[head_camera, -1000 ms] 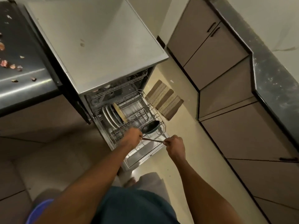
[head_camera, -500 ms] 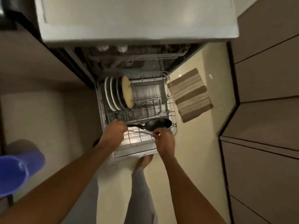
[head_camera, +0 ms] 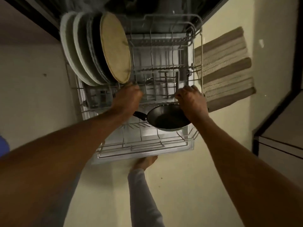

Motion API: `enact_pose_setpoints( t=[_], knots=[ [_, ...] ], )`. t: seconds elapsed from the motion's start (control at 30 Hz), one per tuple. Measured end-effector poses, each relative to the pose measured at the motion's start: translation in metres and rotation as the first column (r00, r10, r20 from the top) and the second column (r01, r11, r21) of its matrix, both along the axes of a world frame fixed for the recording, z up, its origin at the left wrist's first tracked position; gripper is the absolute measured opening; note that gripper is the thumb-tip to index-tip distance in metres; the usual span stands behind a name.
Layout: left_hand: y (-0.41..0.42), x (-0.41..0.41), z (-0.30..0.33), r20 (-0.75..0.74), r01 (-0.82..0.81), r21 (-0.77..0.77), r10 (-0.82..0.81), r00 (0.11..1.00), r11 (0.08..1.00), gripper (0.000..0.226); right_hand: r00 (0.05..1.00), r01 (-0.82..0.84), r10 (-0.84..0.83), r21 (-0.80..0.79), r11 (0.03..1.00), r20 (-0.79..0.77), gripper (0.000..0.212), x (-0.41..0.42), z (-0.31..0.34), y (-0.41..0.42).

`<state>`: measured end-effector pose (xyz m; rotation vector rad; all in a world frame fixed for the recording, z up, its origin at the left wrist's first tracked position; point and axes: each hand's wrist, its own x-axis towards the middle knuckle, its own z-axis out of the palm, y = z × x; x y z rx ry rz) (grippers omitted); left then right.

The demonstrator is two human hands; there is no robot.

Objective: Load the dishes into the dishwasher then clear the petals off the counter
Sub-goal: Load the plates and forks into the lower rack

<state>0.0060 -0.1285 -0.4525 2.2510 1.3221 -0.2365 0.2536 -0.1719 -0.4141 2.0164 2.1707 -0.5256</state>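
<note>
With what each hand grips left unclear, the frying pan could be tipped off the rack tines if jostled.

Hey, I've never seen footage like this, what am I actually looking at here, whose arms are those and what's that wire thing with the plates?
The camera sits on a person's head, looking down, so the arms are theirs. The wire thing is a dishwasher rack, pulled out over the floor. Several plates stand on edge at its back left. A dark frying pan lies near the front. The left hand reaches in beside the plates and the right hand is at the pan's far rim; the fingers are hidden, so I cannot tell what either grips. A striped mat lies on the floor to the right.
</note>
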Motion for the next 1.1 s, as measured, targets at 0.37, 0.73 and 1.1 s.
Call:
enact_pose_setpoints(
  t=[0.37, 0.73, 1.1],
  knots=[
    [0.020, 0.011, -0.083, 0.100, 0.001, 0.192, -0.021, 0.995, 0.981, 0.011, 0.999, 0.040, -0.036, 0.102, 0.994, -0.034, 0.015, 0.013, -0.087, 0.036],
    [0.026, 0.017, -0.095, 0.074, 0.017, 0.242, -0.036, 0.997, 0.970, 0.013, 0.997, 0.033, -0.018, 0.193, 0.981, -0.078, 0.015, 0.019, -0.096, 0.038],
    [0.028, 0.018, -0.092, 0.019, -0.035, 0.183, 0.032, 0.999, 0.983, 0.021, 0.994, 0.098, -0.084, 0.237, 0.967, -0.069, 0.005, 0.011, -0.105, 0.036]
  ],
)
